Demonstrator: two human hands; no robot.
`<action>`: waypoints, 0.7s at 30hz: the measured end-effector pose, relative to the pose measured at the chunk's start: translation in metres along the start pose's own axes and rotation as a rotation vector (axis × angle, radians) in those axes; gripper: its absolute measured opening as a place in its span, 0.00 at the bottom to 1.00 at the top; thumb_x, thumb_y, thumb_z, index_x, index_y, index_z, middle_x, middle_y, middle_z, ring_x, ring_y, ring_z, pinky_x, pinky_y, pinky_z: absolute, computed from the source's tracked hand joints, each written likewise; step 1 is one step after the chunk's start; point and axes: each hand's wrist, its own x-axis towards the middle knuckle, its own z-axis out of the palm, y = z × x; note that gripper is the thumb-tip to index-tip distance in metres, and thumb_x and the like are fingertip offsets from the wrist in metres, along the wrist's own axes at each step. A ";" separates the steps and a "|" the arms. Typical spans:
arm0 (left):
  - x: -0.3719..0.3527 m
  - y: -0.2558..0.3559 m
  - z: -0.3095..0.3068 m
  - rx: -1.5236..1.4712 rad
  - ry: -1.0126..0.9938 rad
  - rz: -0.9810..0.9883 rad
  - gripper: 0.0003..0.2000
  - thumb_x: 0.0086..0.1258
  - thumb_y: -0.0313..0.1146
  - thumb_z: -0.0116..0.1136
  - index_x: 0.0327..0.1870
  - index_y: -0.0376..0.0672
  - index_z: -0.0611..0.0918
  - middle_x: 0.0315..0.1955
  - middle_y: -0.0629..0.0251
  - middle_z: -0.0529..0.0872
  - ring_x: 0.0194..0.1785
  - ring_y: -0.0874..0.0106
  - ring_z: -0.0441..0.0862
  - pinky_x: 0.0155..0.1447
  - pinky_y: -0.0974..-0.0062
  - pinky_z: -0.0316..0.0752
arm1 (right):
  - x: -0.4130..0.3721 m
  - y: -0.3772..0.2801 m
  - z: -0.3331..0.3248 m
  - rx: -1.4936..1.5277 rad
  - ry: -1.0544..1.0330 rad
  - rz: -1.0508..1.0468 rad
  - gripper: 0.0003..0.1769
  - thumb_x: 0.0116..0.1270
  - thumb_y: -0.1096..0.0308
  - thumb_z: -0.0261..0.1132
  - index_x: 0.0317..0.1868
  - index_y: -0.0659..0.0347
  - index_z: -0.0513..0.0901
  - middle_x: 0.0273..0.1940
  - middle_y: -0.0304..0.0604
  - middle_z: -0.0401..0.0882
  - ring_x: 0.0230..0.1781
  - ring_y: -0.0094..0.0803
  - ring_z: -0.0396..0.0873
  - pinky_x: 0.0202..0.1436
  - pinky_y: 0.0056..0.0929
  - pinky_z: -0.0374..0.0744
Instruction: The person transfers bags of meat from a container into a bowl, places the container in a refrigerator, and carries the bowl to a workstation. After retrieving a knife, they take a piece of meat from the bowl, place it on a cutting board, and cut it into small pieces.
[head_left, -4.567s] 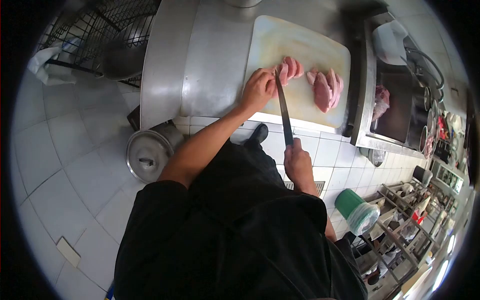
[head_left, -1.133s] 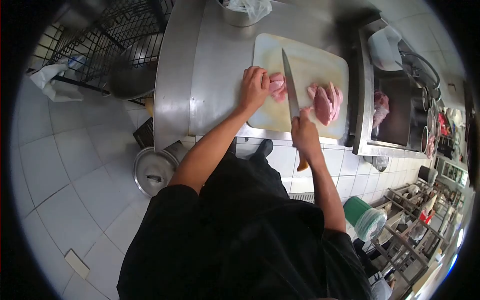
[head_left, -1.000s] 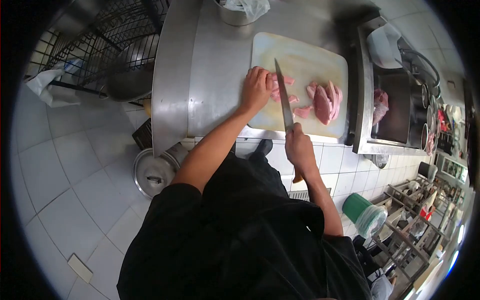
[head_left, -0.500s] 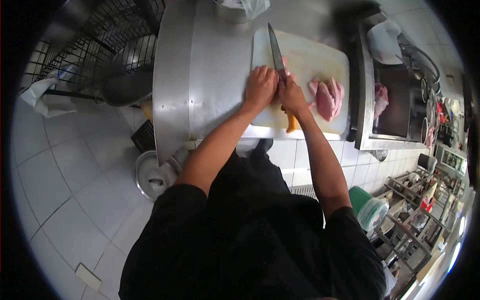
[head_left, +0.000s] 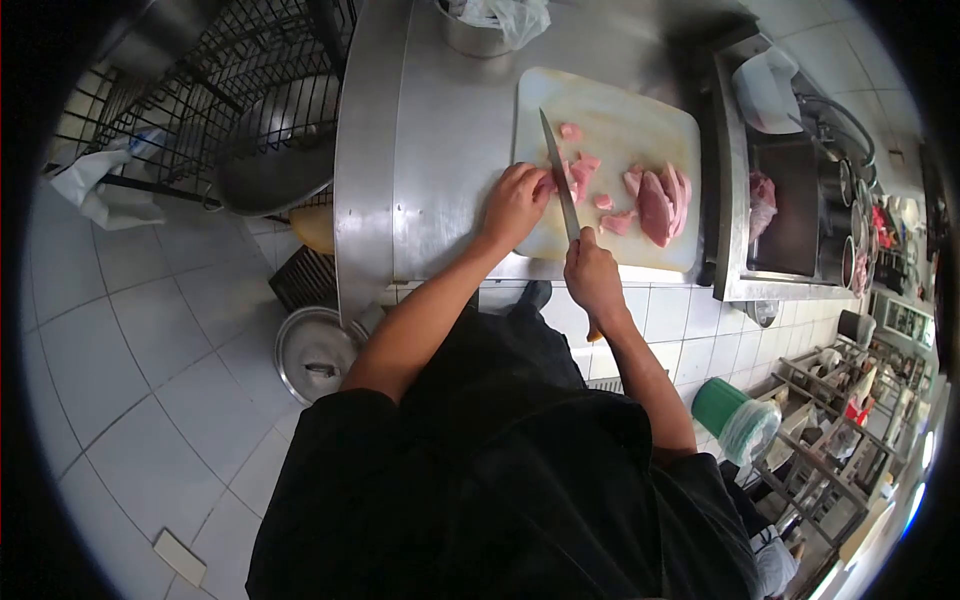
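In the head view, my right hand [head_left: 594, 272] is closed around the handle of a long knife [head_left: 563, 182], its tip pointing away from me over the white cutting board [head_left: 610, 105]. Just left of the blade, my left hand [head_left: 516, 205] has its fingers curled on a piece of pink meat at the board's left side. Small cut pieces of meat [head_left: 584, 172] lie to the right of the blade. Several thick slices [head_left: 658, 207] lean together farther right on the board.
A metal pot with a plastic bag [head_left: 478, 36] stands beyond the board on the steel counter [head_left: 440, 120]. To the right, a sink [head_left: 785, 205] holds more meat [head_left: 761, 204]. Wire racks [head_left: 270, 110] are at left; a lidded pot [head_left: 318, 355] and a green bin [head_left: 718, 405] are below.
My right hand has drawn back toward me with the knife, away from my left hand. More small meat pieces show on the board. The whole view has shifted slightly.
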 end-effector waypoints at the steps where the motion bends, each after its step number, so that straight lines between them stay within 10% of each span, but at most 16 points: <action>1: 0.000 -0.003 0.001 0.007 -0.031 0.017 0.10 0.59 0.24 0.63 0.43 0.37 0.83 0.41 0.57 0.83 0.46 0.56 0.81 0.51 0.62 0.77 | 0.001 0.002 0.005 0.003 0.006 -0.016 0.10 0.73 0.67 0.52 0.44 0.66 0.67 0.27 0.72 0.79 0.32 0.70 0.80 0.37 0.63 0.78; 10: 0.008 -0.010 0.001 0.016 -0.016 0.197 0.08 0.59 0.21 0.59 0.38 0.39 0.82 0.37 0.58 0.82 0.46 0.56 0.80 0.51 0.59 0.77 | 0.097 0.013 0.034 0.119 0.137 -0.082 0.14 0.74 0.62 0.51 0.46 0.68 0.70 0.27 0.67 0.81 0.27 0.64 0.82 0.34 0.59 0.80; 16: 0.014 0.008 -0.003 -0.050 -0.112 -0.226 0.08 0.58 0.22 0.62 0.39 0.41 0.84 0.37 0.57 0.82 0.47 0.56 0.81 0.51 0.61 0.77 | 0.086 -0.002 -0.054 0.372 0.093 0.026 0.15 0.74 0.61 0.52 0.42 0.68 0.73 0.23 0.58 0.81 0.16 0.49 0.81 0.21 0.42 0.81; 21: 0.069 0.015 0.016 0.041 -0.020 0.004 0.12 0.57 0.26 0.67 0.44 0.41 0.85 0.42 0.57 0.84 0.47 0.58 0.82 0.51 0.63 0.77 | 0.071 0.006 -0.086 0.455 0.170 0.037 0.13 0.73 0.61 0.53 0.41 0.64 0.76 0.22 0.45 0.76 0.14 0.33 0.76 0.16 0.31 0.75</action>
